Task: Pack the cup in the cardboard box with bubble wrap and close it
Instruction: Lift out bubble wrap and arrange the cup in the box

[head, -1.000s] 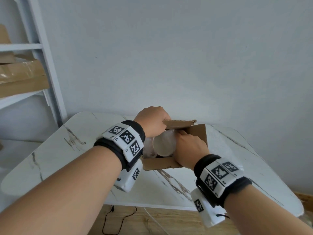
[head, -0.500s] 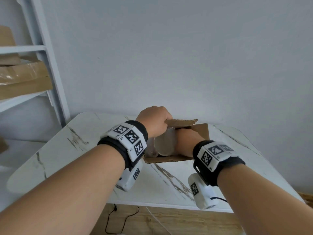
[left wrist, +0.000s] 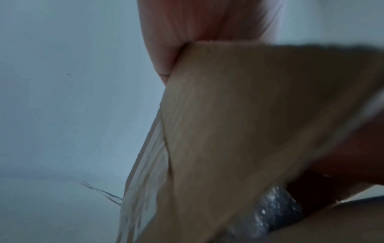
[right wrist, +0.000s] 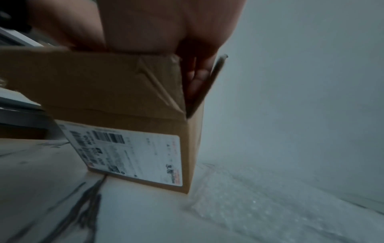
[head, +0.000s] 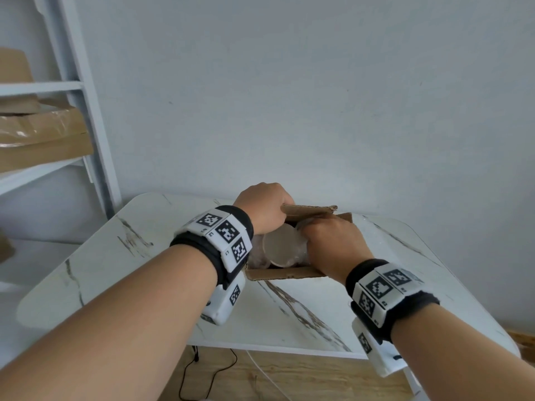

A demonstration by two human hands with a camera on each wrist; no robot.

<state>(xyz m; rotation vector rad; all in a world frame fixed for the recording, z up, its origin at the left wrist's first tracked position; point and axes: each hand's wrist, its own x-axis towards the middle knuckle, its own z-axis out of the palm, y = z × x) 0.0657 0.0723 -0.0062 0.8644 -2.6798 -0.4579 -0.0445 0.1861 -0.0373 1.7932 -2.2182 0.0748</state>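
An open cardboard box (head: 285,274) stands on the marble table (head: 150,256). Inside it a pale cup (head: 282,250) lies with bubble wrap (head: 257,256) around it. My left hand (head: 262,206) grips the box's far flap (head: 309,209); in the left wrist view its fingers (left wrist: 187,28) curl over that flap (left wrist: 249,115), with bubble wrap (left wrist: 276,213) below. My right hand (head: 333,244) reaches into the box's right side next to the cup. The right wrist view shows its fingers (right wrist: 199,78) pointing straight down inside the box (right wrist: 116,85); what they touch is hidden.
The box carries a shipping label (right wrist: 129,152) on its side. A loose sheet of bubble wrap (right wrist: 259,205) lies on the table right of the box. A white shelf (head: 86,111) with cardboard packages (head: 43,137) stands at the left, and a wall rises just behind the table.
My right hand has shifted from the box's front edge deeper into its right side beside the cup. The left hand keeps hold of the far flap.
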